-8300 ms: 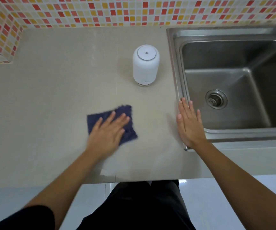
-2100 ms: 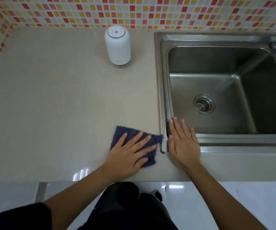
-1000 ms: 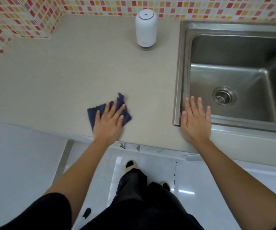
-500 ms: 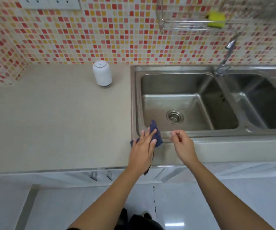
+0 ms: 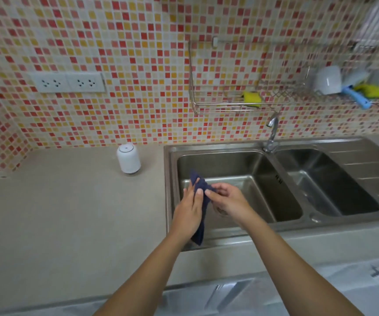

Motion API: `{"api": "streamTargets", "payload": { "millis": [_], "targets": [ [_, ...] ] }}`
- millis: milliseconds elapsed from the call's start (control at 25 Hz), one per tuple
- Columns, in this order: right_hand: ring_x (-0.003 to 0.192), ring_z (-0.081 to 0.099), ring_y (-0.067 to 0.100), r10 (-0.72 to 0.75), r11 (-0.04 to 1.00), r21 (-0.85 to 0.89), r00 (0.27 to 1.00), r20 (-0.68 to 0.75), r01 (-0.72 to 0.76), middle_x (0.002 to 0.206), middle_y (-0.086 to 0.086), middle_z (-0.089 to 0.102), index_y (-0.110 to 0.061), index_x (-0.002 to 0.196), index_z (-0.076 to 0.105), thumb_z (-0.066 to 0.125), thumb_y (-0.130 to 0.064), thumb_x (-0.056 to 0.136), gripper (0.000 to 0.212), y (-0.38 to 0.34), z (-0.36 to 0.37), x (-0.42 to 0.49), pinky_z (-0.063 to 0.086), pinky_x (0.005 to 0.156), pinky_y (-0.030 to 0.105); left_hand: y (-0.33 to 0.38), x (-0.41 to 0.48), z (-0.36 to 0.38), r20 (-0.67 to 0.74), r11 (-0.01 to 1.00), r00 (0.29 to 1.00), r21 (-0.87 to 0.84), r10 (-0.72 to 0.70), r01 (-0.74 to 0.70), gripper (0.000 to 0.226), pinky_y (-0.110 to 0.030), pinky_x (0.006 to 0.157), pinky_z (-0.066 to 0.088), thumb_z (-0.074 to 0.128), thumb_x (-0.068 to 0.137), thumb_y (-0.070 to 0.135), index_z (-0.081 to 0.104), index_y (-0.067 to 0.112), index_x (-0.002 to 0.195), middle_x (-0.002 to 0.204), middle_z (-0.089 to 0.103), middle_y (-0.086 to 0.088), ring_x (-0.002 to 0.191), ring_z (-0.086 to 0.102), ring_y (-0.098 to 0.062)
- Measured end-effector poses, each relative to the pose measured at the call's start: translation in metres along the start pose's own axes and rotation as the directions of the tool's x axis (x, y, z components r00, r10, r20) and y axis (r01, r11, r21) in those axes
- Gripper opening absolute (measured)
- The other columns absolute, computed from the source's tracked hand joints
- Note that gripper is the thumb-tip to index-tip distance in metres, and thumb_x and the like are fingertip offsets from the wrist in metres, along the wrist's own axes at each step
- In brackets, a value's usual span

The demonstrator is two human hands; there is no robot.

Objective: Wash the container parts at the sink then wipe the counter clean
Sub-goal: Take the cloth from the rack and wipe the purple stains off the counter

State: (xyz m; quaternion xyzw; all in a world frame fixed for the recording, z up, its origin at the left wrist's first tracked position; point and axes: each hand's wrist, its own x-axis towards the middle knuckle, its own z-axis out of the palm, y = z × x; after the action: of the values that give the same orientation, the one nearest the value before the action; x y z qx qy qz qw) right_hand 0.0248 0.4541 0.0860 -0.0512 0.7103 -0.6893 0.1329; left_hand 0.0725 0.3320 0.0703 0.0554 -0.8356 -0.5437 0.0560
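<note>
Bare bench (image 5: 70,213) runs left of the sink (image 5: 168,190); only a white canister (image 5: 128,161) stands by its back edge.

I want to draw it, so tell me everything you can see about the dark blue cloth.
The dark blue cloth looks soft and fuzzy. It is bunched up and hangs above the sink basin. The left hand holds it, and the right hand pinches its upper part. One corner sticks up; one end dangles below.
</note>
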Motion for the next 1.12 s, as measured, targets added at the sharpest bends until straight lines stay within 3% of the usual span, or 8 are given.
{"api": "streamTargets", "payload": {
  "millis": [80, 200, 360, 480, 600, 760, 960, 1120],
  "targets": [
    [0.069, 0.062, 0.007, -0.035, 0.998, 0.049, 0.999, -0.007, 0.035, 0.082, 0.005, 0.063, -0.015, 0.084, 0.06, 0.061, 0.001, 0.084, 0.016, -0.019, 0.002, 0.017, 0.05, 0.067, 0.021, 0.003, 0.02, -0.008, 0.03, 0.992, 0.999, -0.12, -0.042, 0.046, 0.046, -0.019, 0.102, 0.026, 0.027, 0.099, 0.045, 0.032, 0.033, 0.143, 0.149, 0.036, 0.007, 0.138, 0.032, -0.015],
    [0.092, 0.06, 0.019, -0.13, 0.987, -0.089, 0.99, 0.049, 0.134, 0.094, 0.004, 0.063, -0.018, 0.091, 0.061, 0.061, -0.002, 0.086, 0.017, -0.055, -0.001, 0.043, 0.048, 0.085, 0.035, 0.001, 0.053, -0.017, 0.121, 0.921, 0.987, -0.362, -0.108, 0.145, 0.052, -0.026, 0.109, 0.02, 0.029, 0.098, 0.046, 0.017, 0.034, 0.147, 0.153, 0.024, 0.01, 0.14, 0.021, -0.011],
    [0.096, 0.055, 0.013, -0.22, 0.942, -0.209, 0.955, 0.202, 0.261, 0.099, 0.001, 0.058, -0.018, 0.1, 0.06, 0.057, 0.001, 0.087, 0.023, -0.101, -0.017, 0.07, 0.043, 0.088, 0.025, 0.005, 0.097, -0.038, 0.132, 0.892, 0.989, -0.435, -0.071, 0.122, 0.067, -0.026, 0.1, 0.032, 0.051, 0.094, 0.034, 0.013, 0.029, 0.148, 0.147, 0.03, 0.009, 0.135, 0.031, -0.013],
    [0.094, 0.056, 0.011, -0.275, 0.906, -0.242, 0.917, 0.29, 0.348, 0.096, -0.003, 0.057, -0.021, 0.106, 0.06, 0.058, -0.001, 0.087, 0.027, -0.127, -0.035, 0.082, 0.046, 0.085, 0.023, 0.021, 0.129, -0.054, 0.295, 0.879, 0.955, -0.463, 0.033, 0.113, 0.072, -0.03, 0.097, 0.038, 0.063, 0.085, 0.02, 0.025, 0.021, 0.146, 0.143, 0.042, 0.003, 0.128, 0.043, -0.017],
    [0.089, 0.057, 0.007, -0.341, 0.885, -0.206, 0.882, 0.327, 0.418, 0.091, -0.011, 0.059, -0.022, 0.105, 0.06, 0.059, -0.009, 0.081, 0.027, -0.145, -0.054, 0.091, 0.047, 0.079, 0.02, 0.044, 0.149, -0.054, 0.463, 0.826, 0.872, -0.545, 0.156, 0.141, 0.079, -0.031, 0.096, 0.045, 0.063, 0.063, 0.016, 0.038, 0.018, 0.138, 0.133, 0.052, -0.003, 0.12, 0.051, -0.02],
    [0.082, 0.057, 0.008, -0.378, 0.895, -0.095, 0.853, 0.359, 0.436, 0.086, -0.014, 0.06, -0.032, 0.098, 0.065, 0.062, -0.012, 0.078, 0.029, -0.168, -0.087, 0.116, 0.047, 0.075, 0.022, 0.084, 0.18, -0.049, 0.539, 0.905, 0.809, -0.426, 0.234, 0.022, 0.054, -0.024, 0.087, 0.049, 0.061, 0.07, 0.013, 0.056, 0.025, 0.122, 0.123, 0.061, 0.005, 0.116, 0.056, -0.014],
    [0.083, 0.058, 0.005, -0.376, 0.878, -0.085, 0.788, 0.487, 0.472, 0.086, -0.021, 0.063, -0.021, 0.105, 0.058, 0.059, -0.007, 0.079, 0.029, -0.207, -0.12, 0.149, 0.05, 0.074, 0.02, 0.137, 0.222, -0.038, 0.54, 0.947, 0.789, -0.273, 0.295, -0.167, 0.071, -0.037, 0.103, 0.043, 0.064, 0.067, 0.02, 0.044, 0.041, 0.132, 0.141, 0.044, 0.005, 0.129, 0.042, -0.011],
    [0.079, 0.059, 0.002, -0.463, 0.808, -0.142, 0.765, 0.449, 0.572, 0.091, -0.005, 0.055, -0.021, 0.106, 0.058, 0.059, 0.0, 0.086, 0.03, -0.225, -0.14, 0.172, 0.05, 0.074, 0.018, 0.173, 0.242, -0.039, 0.369, 0.916, 0.859, 0.047, 0.355, -0.399, 0.02, -0.022, 0.082, 0.046, 0.068, 0.081, 0.021, 0.062, 0.022, 0.1, 0.098, 0.062, 0.007, 0.094, 0.058, -0.002]
  ]
}}
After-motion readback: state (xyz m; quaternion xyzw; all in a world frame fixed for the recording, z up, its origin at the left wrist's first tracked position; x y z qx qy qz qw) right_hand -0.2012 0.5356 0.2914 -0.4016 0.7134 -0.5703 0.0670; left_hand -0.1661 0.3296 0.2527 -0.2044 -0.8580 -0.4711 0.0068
